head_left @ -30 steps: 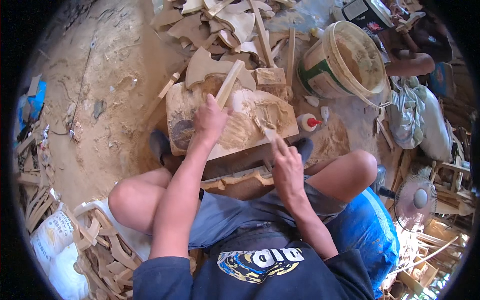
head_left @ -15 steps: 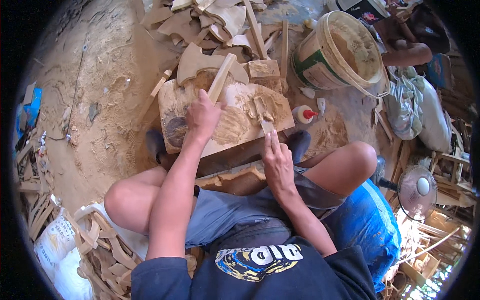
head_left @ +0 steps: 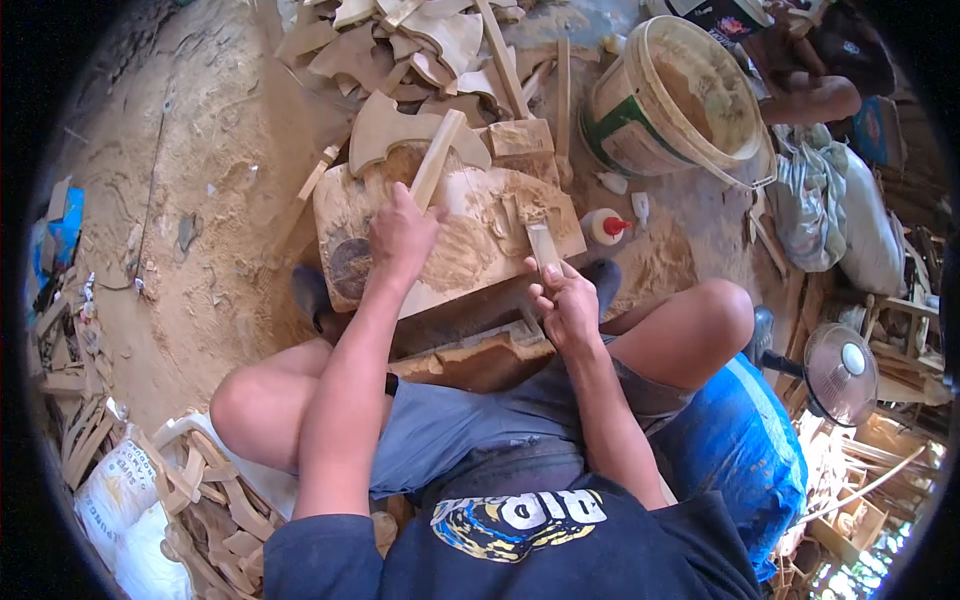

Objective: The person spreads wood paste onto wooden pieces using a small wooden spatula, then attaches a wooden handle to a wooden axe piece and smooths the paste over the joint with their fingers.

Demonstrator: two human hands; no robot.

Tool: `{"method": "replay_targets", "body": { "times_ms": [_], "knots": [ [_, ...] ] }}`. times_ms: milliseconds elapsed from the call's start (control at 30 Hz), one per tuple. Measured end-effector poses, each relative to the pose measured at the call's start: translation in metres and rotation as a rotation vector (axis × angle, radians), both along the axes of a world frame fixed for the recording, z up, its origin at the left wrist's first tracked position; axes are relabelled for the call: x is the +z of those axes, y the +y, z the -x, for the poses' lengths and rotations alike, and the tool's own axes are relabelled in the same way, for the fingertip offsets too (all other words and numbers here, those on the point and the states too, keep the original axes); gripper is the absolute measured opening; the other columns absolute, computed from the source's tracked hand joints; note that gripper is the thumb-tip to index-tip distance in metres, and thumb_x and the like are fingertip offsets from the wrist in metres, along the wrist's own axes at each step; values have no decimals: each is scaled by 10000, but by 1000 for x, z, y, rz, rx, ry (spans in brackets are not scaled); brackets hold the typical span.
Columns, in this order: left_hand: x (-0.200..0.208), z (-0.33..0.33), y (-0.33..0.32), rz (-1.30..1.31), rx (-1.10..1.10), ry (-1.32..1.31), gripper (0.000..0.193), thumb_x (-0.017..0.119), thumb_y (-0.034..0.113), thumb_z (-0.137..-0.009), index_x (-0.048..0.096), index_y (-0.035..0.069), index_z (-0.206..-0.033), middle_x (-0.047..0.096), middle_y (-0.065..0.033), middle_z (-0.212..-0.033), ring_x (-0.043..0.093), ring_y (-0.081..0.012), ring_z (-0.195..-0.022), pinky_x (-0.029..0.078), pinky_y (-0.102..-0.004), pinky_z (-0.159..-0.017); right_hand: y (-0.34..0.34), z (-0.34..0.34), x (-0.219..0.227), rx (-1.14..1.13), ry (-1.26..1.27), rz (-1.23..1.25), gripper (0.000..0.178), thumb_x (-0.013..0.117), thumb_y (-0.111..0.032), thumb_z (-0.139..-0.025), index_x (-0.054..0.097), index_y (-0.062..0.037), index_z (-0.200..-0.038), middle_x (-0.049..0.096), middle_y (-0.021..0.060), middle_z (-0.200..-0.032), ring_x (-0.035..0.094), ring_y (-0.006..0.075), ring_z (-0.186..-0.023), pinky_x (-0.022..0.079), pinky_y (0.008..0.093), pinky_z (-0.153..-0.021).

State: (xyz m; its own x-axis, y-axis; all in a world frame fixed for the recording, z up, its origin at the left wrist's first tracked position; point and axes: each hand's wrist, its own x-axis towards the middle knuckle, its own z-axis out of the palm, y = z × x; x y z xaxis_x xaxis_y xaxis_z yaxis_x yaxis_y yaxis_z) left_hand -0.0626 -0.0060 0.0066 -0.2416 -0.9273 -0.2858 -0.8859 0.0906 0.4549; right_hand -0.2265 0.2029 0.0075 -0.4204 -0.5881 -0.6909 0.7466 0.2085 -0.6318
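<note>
The person sits cross-legged on the sandy floor with a thick wooden block point(head_left: 440, 235) set in front of the knees, its top dusted with sawdust. The left hand point(head_left: 400, 238) lies on the block, fingers curled round the lower end of a pale wooden stick point(head_left: 437, 160) that slants up and away over the block's far edge. The grip looks closed on the stick, though the fingertips are hidden under the hand.

The right hand point(head_left: 565, 300) is at the near right edge of the block, pinching a small flat piece of wood point(head_left: 543, 245) between thumb and fingers; the piece stands up out of the hand and leans over the block's surface. The two hands are apart, with a spread of sawdust between them.

Just beyond the block lies an axe-shaped wooden cutout point(head_left: 385, 130), partly under the stick, and behind that a heap of wood offcuts point(head_left: 420, 40). To the right of the block a small white glue bottle with a red cap point(head_left: 605, 227) lies on its side. Farther right stands a large bucket point(head_left: 625, 125) with tan sawdust inside. A small fan point(head_left: 840, 370) sits by the person's right knee, near a blue sack point(head_left: 740, 450).
</note>
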Motion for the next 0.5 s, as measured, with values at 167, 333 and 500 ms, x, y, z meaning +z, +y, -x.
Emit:
{"method": "replay_targets", "body": {
  "times_ms": [167,333,500],
  "knots": [
    [-4,-10,-4,27,-12,30,584,841,392,-889,569,-21,-1199,758,-294,-1001,746,-488,-983,581,-575,-884,15,-12,34,47,163,-136,347,520,-74,-1107,600,76,-1409,749,131,-1158,663,137,-683,490,244,-506],
    [-1,-7,-1,1,-1,5,579,831,399,-895,571,-17,-1201,757,-299,-1016,742,-491,-1003,579,-573,-888,6,-18,51,411,1049,-306,459,547,30,-1001,549,113,-1452,701,235,-1215,740,297,-945,604,377,-742],
    [-3,-4,-1,13,-6,21,576,831,400,-893,574,-12,-1203,755,-302,-1039,739,-492,-1018,577,-571,-897,-28,-21,7,960,2037,-511,635,613,-12,-891,483,145,-1493,508,292,-1527,635,330,-1084,573,370,-932]
  ]
}}
